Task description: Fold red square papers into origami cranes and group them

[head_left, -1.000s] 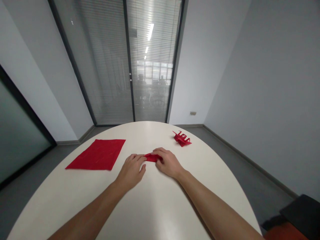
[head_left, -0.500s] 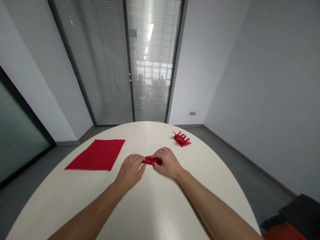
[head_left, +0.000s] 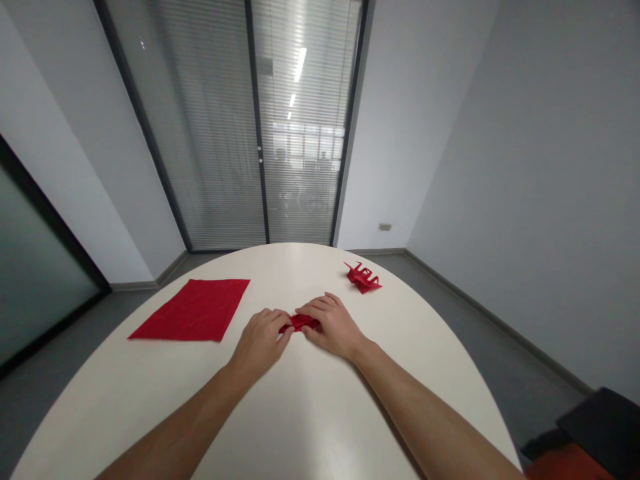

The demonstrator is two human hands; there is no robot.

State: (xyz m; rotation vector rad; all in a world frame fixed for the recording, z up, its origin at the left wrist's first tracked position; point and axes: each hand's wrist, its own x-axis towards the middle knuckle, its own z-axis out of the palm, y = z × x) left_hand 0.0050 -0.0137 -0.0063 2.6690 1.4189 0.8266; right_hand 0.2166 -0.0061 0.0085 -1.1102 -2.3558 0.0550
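Note:
A narrow piece of folded red paper lies between my hands at the middle of the white table. My left hand grips its left end, thumb in front and fingers behind. On the other end, my right hand is closed, with its fingers bent over the top and the thumb along the near side. Both ends of the paper are covered by my fingers, so its full shape is hidden.
Flat on the table at left lies a red square sheet. A spiky folded red paper figure stands near the far right edge of the round white table. A black and red chair is at lower right.
My right hand has shifted slightly left along the folded paper, its fingers now reaching further over it. The paper has slid a little left into my left hand's grip.

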